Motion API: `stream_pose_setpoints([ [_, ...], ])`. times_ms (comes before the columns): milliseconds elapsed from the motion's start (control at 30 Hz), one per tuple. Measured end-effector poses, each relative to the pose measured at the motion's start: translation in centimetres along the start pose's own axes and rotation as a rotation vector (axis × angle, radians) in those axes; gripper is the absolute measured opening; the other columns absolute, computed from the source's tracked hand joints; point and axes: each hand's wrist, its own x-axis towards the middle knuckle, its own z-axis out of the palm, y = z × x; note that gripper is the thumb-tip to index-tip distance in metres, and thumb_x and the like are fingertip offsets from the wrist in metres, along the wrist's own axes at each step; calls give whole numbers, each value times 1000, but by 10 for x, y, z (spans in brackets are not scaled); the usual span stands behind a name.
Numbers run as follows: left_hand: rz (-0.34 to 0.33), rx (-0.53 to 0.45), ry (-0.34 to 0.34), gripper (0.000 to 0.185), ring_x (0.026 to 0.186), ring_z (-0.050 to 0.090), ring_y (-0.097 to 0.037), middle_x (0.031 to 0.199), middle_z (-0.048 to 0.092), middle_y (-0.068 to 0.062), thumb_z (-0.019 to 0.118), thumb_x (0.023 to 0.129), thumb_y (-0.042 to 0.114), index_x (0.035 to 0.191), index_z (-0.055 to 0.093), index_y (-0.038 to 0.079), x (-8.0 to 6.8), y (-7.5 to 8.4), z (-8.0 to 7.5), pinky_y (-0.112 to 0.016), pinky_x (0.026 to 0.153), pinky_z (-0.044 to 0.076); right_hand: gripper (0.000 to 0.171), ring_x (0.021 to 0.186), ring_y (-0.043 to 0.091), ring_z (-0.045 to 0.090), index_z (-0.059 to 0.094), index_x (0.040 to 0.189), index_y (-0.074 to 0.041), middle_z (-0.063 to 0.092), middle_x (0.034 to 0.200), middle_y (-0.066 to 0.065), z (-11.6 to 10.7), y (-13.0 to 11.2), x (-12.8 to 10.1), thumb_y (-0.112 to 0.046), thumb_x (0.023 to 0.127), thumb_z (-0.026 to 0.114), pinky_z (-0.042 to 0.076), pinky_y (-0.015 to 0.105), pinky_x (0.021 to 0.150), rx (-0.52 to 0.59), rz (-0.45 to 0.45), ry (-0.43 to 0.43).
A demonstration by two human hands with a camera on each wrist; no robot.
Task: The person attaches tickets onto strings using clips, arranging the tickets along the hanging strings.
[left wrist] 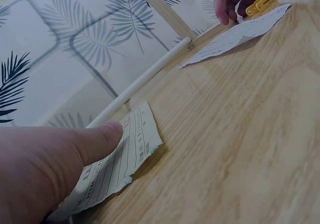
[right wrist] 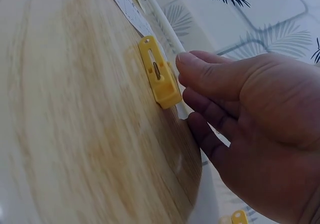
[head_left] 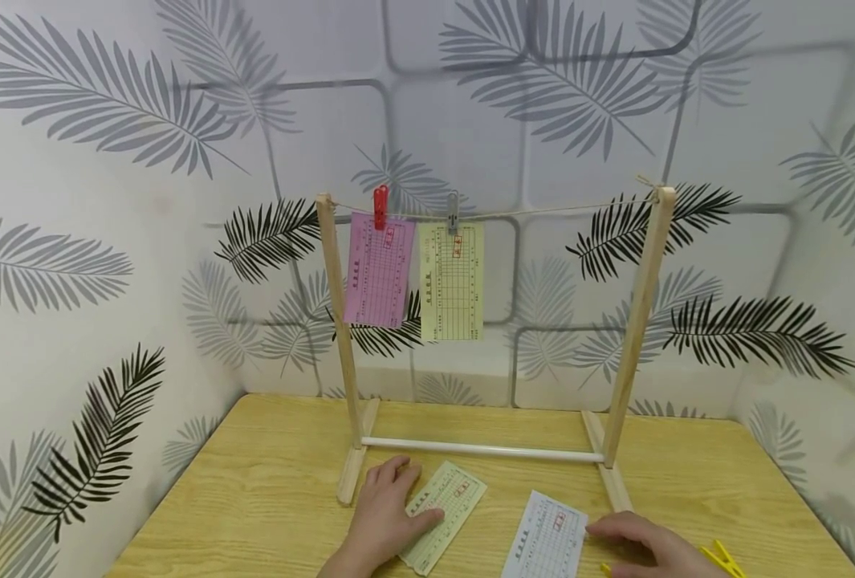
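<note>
Two slips [head_left: 413,277] hang pegged on the string; two lie on the table [head_left: 254,482]. Left hand [head_left: 384,514] presses flat on the green slip [head_left: 445,514]; right hand [head_left: 658,546], fingers relaxed, reaches the yellow peg [right wrist: 159,74] beside the white slip [head_left: 546,538].

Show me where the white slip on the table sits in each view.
Head: white slip lies bottom centre-right, just left of the right hand.
Left wrist: white slip lies top right on the table, below the right hand.
Right wrist: only its edge shows at top centre, beyond the yellow peg.
Shared landmark: white rod of the rack.
</note>
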Motion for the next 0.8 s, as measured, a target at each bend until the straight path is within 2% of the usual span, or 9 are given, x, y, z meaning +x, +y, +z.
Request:
stream_pose_setpoints([
  [100,-3,9,2,83,142,45,-47,159,52,-23,89,89,56,146,67,0,0,-1,2,-68,114,40,42,132,-6,54,65,152,-11,64,149,-5,-1,7,0,-11,110,69,45,16,103,-26,-104,-8],
  [233,0,29,9,81,141,46,-46,157,54,-23,91,88,55,143,69,0,1,-1,3,-66,114,41,45,134,-6,52,62,154,-10,62,150,-6,-2,9,1,-4,110,65,47,16,103,-13,-179,-27],
  [333,-2,42,7,79,141,47,-45,156,55,-21,91,88,54,142,70,0,1,-1,3,-65,114,42,46,135,-7,50,61,156,-11,60,152,-8,-2,7,1,-2,111,64,46,16,104,15,-184,-43],
  [633,11,37,16,71,139,49,-46,152,59,-21,93,87,49,137,74,3,0,2,0,-66,112,42,46,136,-9,48,62,155,-12,59,154,-8,-3,9,1,-4,110,66,45,15,105,-2,-174,-65],
  [800,25,34,15,66,137,51,-45,150,61,-19,93,88,47,135,75,5,0,0,0,-66,111,43,47,136,-5,50,61,155,-9,60,154,-4,-3,15,3,-6,109,69,46,17,104,-71,-243,-69],
])
